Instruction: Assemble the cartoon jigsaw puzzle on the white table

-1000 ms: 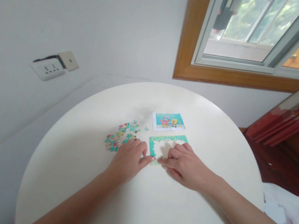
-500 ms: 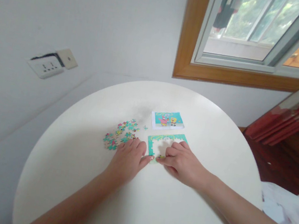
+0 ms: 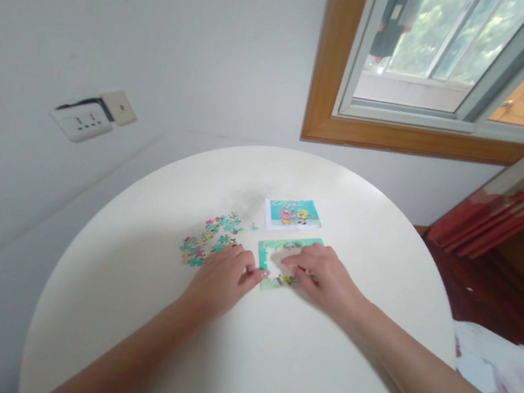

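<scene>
At a round white table, two bare hands attend a part-built jigsaw, which lies flat btwn them, its teal-and-green border largely joined where visible, its middle open. L hand rests at the near left corner, thumb at the border, thumb and fingers apart, no pc. seen in its hold. R hand bends over the right part, index finger reaching into the gap, thumb tucked nearer; can't tell if a pc. is pinched there. Loose pcs. lie heaped left, beside L hand's fingers, w/ a few stray bits apart on the right. Ref. pic. lies flat just beyond the jigsaw, on its far side.

Step in hand, prob.: filling inward from the near edge, where yellow and dark bits show. Next move likely calls for matching colour & tabs to the gap, then pressing a pc. flat w/ the border held steady.
</scene>
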Action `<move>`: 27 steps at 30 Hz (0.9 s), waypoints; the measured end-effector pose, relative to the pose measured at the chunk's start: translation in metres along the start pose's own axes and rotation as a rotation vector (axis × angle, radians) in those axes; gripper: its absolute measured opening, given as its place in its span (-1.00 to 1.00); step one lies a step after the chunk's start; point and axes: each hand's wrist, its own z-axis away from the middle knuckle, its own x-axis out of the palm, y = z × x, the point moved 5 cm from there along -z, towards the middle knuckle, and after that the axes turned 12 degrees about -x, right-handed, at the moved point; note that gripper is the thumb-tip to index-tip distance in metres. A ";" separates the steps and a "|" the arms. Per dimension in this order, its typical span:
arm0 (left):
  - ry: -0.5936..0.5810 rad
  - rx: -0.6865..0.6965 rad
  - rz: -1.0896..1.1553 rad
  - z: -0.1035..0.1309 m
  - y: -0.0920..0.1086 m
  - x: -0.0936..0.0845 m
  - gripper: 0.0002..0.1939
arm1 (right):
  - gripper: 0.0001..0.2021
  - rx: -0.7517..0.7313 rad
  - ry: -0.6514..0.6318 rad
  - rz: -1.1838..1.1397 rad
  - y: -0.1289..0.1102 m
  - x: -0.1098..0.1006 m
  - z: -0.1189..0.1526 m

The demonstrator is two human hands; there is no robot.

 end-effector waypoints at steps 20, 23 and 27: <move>0.139 0.220 0.099 0.004 -0.004 -0.009 -0.73 | -0.62 0.491 -0.322 -0.123 0.068 -0.043 0.044; 0.099 0.203 0.097 0.005 -0.006 -0.008 -0.74 | -0.64 0.480 -0.326 -0.118 0.067 -0.041 0.043; 0.066 0.182 0.114 0.005 -0.008 -0.008 -0.75 | -0.69 0.481 -0.306 -0.143 0.067 -0.037 0.041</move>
